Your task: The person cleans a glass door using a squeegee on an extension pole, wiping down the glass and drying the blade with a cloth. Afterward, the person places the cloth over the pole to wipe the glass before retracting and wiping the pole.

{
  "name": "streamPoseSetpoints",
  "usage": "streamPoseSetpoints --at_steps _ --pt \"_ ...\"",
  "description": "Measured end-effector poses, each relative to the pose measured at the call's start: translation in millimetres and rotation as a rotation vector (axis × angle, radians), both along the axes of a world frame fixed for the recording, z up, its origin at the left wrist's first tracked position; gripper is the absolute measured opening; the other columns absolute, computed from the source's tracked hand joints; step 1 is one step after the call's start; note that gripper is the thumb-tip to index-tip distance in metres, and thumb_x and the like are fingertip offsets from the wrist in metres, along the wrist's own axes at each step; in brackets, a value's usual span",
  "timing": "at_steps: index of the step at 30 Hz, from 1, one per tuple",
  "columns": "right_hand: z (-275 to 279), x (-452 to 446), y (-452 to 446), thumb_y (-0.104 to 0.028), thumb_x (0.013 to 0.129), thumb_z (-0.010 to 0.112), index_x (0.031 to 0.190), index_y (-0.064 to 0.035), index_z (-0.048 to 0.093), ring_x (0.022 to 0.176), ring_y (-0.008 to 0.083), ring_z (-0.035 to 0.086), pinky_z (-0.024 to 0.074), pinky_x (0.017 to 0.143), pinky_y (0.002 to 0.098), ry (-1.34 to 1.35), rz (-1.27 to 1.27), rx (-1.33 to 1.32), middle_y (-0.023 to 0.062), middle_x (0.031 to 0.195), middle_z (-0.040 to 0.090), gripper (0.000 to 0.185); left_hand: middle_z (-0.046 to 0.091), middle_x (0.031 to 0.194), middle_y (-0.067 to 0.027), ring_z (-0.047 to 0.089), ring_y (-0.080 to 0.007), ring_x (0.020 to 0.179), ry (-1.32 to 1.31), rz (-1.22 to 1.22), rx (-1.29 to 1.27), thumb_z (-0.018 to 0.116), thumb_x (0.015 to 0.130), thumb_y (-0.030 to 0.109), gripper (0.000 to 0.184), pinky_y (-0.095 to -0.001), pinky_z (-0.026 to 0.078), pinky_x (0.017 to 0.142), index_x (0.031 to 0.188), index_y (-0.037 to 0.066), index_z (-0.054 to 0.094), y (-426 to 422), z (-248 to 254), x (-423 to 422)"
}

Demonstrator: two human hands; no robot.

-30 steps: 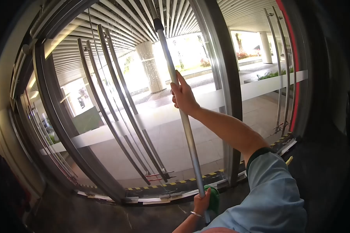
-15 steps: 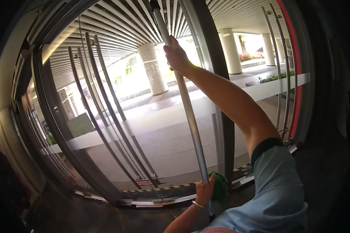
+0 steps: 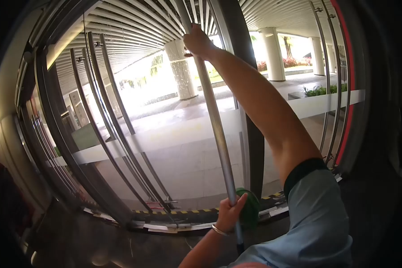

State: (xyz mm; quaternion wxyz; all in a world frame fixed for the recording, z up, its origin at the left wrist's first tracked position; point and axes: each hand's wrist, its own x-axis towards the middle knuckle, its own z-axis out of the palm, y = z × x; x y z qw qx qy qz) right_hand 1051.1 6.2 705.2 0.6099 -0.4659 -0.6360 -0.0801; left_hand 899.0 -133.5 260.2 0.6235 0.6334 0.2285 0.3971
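A long silver metal pole (image 3: pixel 214 118) runs slanting up in front of a glass door, its top end beyond the upper edge of view. High on it, my right hand (image 3: pixel 198 42) is wrapped round the shaft, arm stretched up. Lower down, my left hand (image 3: pixel 230 212), with a bracelet at the wrist, grips the same pole near its dark lower end (image 3: pixel 240 248). Just behind that hand is a round green object (image 3: pixel 249 207), partly hidden; its kind is unclear.
Tall metal door handles (image 3: pixel 107 120) stand at the left, with more handles (image 3: pixel 326 85) at the right. A dark door frame post (image 3: pixel 253 165) rises behind my right arm. Yellow-black striped tape (image 3: pixel 205 210) edges the floor. Pillars (image 3: pixel 272 53) stand outside beyond the glass.
My right hand has moved higher in view, and the pole's black upper fitting has left the frame. My left hand sits slightly higher and further left. Both still hold the pole.
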Motion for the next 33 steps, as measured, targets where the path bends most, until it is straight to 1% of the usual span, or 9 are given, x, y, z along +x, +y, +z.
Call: streamPoseSetpoints --at_steps 2,3,5,7,10,20,25,30,33 --pt "-3 2 29 -0.010 0.089 0.043 0.139 0.0139 0.021 0.081 0.0382 0.064 0.0519 0.085 0.0436 -0.293 -0.397 -0.051 0.0296 0.115 0.056 0.060 0.052 0.062 0.0058 0.047 -0.0021 0.055 -0.239 0.024 0.384 0.067 0.090 0.029 0.032 -0.0201 0.038 0.049 0.069 0.006 0.059 18 12 11" --pt "-11 2 45 -0.009 0.087 0.043 0.135 0.0221 0.019 0.088 0.0399 0.065 0.0523 0.085 0.0411 -0.539 -0.755 -0.014 0.0347 0.111 0.056 0.063 0.054 0.064 0.0055 0.050 -0.0028 0.056 -0.216 -0.225 -0.262 0.068 0.089 0.029 0.028 -0.0186 0.041 0.052 0.072 0.007 0.062 6 88 -5" --pt "-25 8 77 -0.009 0.085 0.042 0.135 0.0250 0.010 0.095 0.0410 0.064 0.0529 0.084 0.0404 -0.392 -0.583 0.060 0.0419 0.111 0.052 0.068 0.053 0.063 0.0062 0.049 -0.0029 0.055 -0.121 -0.080 -0.242 0.069 0.088 0.032 0.030 -0.0200 0.041 0.051 0.071 0.008 0.062 21 66 8" --pt "-41 4 73 -0.012 0.088 0.041 0.131 0.0233 0.017 0.095 0.0420 0.063 0.0542 0.081 0.0411 -0.505 -0.703 0.025 0.0420 0.107 0.054 0.060 0.052 0.062 0.0065 0.050 -0.0026 0.056 -0.079 -0.033 -0.195 0.070 0.087 0.033 0.031 -0.0204 0.041 0.051 0.069 0.009 0.062 22 45 3" --pt "-91 -19 14 -0.017 0.092 0.045 0.107 0.0099 0.036 0.093 0.0442 0.063 0.0542 0.078 0.0466 -0.060 -0.334 0.055 0.0384 0.097 0.059 0.032 0.051 0.060 0.0069 0.049 -0.0019 0.057 -0.045 0.006 -0.164 0.071 0.086 0.034 0.034 -0.0210 0.039 0.051 0.065 0.009 0.061 16 -9 -4" --pt "-228 -98 -125 -0.015 0.093 0.047 0.107 0.0103 0.036 0.088 0.0453 0.063 0.0517 0.075 0.0483 0.142 -0.268 -0.179 0.0373 0.092 0.059 0.031 0.052 0.059 0.0057 0.045 -0.0027 0.055 0.074 0.108 -0.141 0.068 0.087 0.026 0.034 -0.0240 0.036 0.048 0.062 0.004 0.060 -116 -138 -84" --pt "-242 -119 -160 -0.015 0.093 0.047 0.105 0.0092 0.036 0.086 0.0456 0.063 0.0513 0.073 0.0482 0.187 -0.225 -0.222 0.0358 0.089 0.060 0.029 0.049 0.057 0.0069 0.042 -0.0020 0.054 0.123 0.140 -0.221 0.068 0.086 0.025 0.036 -0.0251 0.034 0.047 0.058 0.004 0.058 -170 -120 -110" --pt "-230 -102 -128 -0.029 0.093 0.054 0.131 0.0085 0.024 0.081 0.0460 0.064 0.0516 0.072 0.0485 0.141 -0.277 -0.160 0.0314 0.092 0.062 0.061 0.050 0.059 0.0073 0.041 -0.0017 0.053 0.128 0.144 -0.188 0.066 0.088 0.020 0.032 -0.0225 0.032 0.046 0.060 0.008 0.059 -163 -136 -105" --pt "-165 -70 -83 -0.039 0.089 0.060 0.146 -0.0015 0.005 0.096 0.0368 0.063 0.0505 0.082 0.0455 0.324 -0.176 -0.171 0.0264 0.096 0.064 0.087 0.047 0.055 0.0073 0.040 -0.0024 0.053 0.174 0.221 -0.172 0.067 0.087 0.025 0.038 -0.0255 0.032 0.046 0.057 0.004 0.057 -162 -146 -90"
